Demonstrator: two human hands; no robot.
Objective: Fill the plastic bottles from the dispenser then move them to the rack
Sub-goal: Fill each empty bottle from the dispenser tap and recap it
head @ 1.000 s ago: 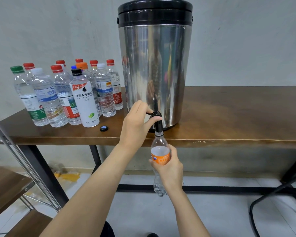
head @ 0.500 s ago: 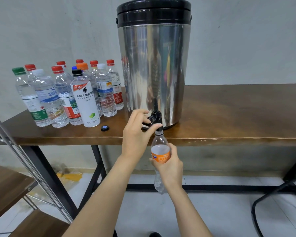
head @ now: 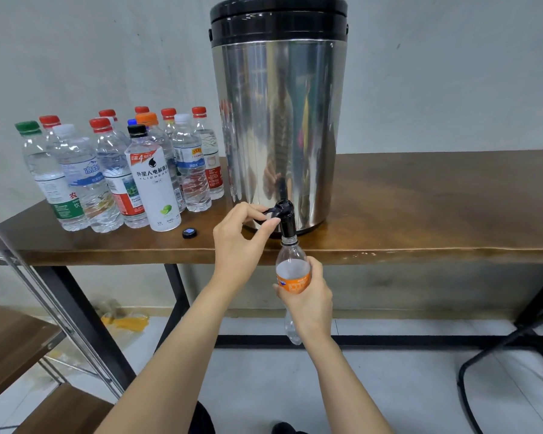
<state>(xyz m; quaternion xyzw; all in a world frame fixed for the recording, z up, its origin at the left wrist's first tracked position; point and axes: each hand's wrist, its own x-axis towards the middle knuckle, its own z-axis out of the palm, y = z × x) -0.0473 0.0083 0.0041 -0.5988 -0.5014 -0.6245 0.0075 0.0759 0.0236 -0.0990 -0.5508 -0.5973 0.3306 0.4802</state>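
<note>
The left hand (head: 239, 242) has dropped and now pinches the tap lever (head: 271, 211), swung out leftward on the dispenser (head: 279, 120), while the right hand (head: 308, 296) grips the bottle (head: 292, 270), mouth up against the spout (head: 287, 228) off the table (head: 420, 214) edge, so filling looks under way

Grey wall (head: 452, 73), wooden table (head: 436, 214), maybe tiles (head: 389, 386)

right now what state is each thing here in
steel dispenser with black lid, upright, lid on
black tap lever, pinched by left hand
orange-labelled clear plastic bottle, uncapped, mouth at the spout, gripped by right hand
small black cap, loose on wooden table
cluster of clear bottles, upright, capped
</note>
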